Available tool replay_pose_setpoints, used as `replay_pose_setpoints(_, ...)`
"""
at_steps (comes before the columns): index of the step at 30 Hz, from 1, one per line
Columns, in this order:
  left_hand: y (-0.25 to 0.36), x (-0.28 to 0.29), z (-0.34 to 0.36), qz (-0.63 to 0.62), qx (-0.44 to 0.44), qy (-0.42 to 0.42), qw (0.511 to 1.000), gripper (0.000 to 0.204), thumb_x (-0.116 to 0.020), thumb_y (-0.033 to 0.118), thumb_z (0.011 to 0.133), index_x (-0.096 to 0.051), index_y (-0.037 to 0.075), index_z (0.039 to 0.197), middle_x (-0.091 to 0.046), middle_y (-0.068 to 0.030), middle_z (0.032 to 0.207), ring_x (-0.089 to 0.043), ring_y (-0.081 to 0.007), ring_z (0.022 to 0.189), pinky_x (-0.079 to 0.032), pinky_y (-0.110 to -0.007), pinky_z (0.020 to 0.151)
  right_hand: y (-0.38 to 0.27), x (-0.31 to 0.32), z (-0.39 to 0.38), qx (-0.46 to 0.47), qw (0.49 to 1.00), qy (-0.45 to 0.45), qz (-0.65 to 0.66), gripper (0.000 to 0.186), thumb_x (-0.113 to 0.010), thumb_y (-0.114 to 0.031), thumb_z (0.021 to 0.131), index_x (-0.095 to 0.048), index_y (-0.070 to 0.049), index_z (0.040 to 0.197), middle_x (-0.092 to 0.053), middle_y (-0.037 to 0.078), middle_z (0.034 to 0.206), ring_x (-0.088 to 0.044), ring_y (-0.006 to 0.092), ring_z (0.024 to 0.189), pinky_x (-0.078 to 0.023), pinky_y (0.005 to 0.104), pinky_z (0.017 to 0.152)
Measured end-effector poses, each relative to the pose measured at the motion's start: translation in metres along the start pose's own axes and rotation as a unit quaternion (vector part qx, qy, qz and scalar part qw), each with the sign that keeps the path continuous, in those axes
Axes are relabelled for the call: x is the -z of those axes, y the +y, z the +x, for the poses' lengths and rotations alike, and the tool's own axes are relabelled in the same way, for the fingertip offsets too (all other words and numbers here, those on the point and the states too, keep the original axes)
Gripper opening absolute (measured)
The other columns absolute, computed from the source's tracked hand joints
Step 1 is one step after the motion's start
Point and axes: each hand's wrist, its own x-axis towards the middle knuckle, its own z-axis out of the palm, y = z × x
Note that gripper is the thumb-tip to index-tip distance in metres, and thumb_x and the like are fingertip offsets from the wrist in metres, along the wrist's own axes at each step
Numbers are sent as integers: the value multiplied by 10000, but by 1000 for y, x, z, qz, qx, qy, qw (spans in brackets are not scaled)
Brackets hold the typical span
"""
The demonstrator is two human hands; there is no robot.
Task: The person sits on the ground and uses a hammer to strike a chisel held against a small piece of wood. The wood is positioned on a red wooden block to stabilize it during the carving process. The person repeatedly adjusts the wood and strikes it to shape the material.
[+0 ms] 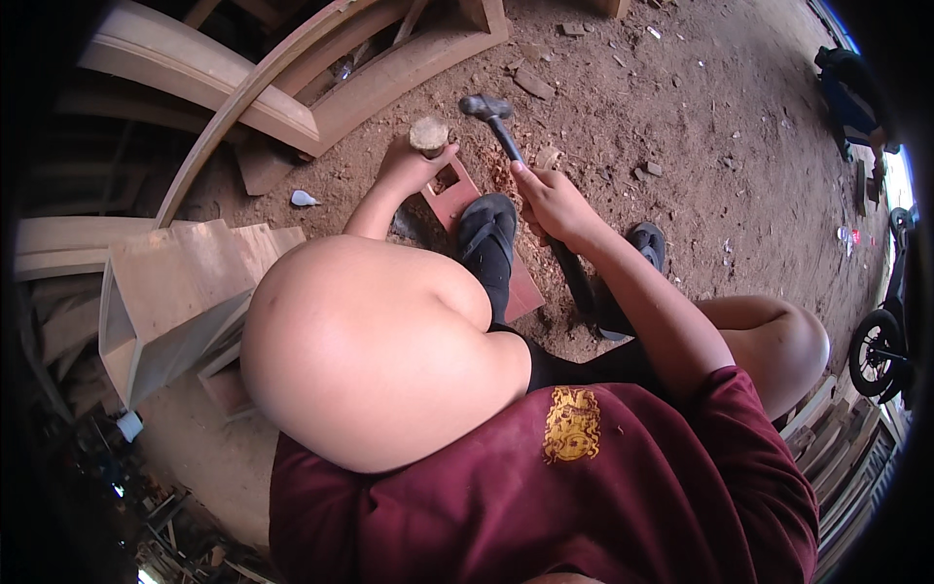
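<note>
My left hand (404,171) is wrapped round a chisel (428,134), whose round, battered wooden handle end faces up; its blade is hidden. Beside it, a rectangular hole (445,181) is cut in a reddish wooden board (525,288) on the ground. My sandaled foot (486,226) rests on this board. In my right hand (556,202) is a hammer (486,107) with a dark metal head and a long black handle. The hammer head is raised to the right of the chisel, apart from it.
Wood chips (501,180) litter the dirt floor (700,165). Wooden frames (379,102) stand at the far left, and a pale wooden box-like piece (180,282) is near my left knee. At the right are a small wheeled vehicle (879,352) and stacked wood strips (837,443).
</note>
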Motion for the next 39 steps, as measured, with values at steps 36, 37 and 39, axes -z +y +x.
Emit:
replay_pose_setpoints(36, -30, -13, -49, -12, -171, 149, 974, 120, -722, 132, 843, -633, 60, 809, -666, -72, 776, -645, -193, 717, -498, -332, 644, -69, 7, -61, 133, 989, -30, 57, 471, -352, -468, 1044, -416, -79, 787, -383, -29, 558, -352, 70, 422, -309, 251, 400)
replay_pose_setpoints(37, -32, -17, -50, -28, -185, 159, 969, 132, -731, 145, 833, -632, 66, 794, -665, -75, 758, -648, -226, 678, -503, -348, 609, -71, 4, -64, 143, 987, -42, 65, 473, -351, -468, 1044, -416, -77, 786, -386, -29, 558, -353, 69, 422, -307, 249, 401)
replay_pose_setpoints(39, -29, -22, -52, -28, -238, 143, 960, 147, -741, 150, 818, -624, 72, 774, -653, -84, 729, -647, -268, 638, -506, -367, 572, -74, 3, -70, 142, 987, -40, 70, 474, -350, -466, 1045, -415, -74, 787, -382, -29, 553, -350, 68, 421, -305, 248, 400)
